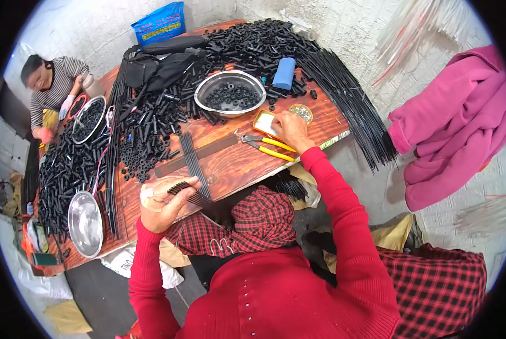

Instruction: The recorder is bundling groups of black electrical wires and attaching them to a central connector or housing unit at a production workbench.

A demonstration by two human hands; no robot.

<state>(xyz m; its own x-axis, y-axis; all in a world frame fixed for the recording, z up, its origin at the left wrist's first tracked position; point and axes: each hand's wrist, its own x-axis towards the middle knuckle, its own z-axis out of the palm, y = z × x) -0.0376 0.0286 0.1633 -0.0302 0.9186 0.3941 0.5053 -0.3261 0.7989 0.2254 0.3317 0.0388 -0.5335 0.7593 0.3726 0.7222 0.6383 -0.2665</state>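
Note:
My left hand [165,202], with a bandage-like patch on it, is closed around a bunch of thin black rods [198,198], their ends lined up above the thumb. At the table's right side, my right hand [290,132] has its fingers drawn together at a small yellow-rimmed box [264,122] with a white inside. Whatever those fingertips pinch is hidden. Pliers [270,148] with yellow handles lie just below that hand. Beside it stands a round dish [301,112] of tiny pale pieces. More thin black rods [193,162] lie in a row between my hands.
A metal bowl [230,112] of black rings stands mid-table, near a blue block [284,73]. Black plastic parts [253,42] heap behind it. Long black rods [349,93] overhang the right edge. An oval metal bowl [85,226] sits left. Another person [58,90] works at far left.

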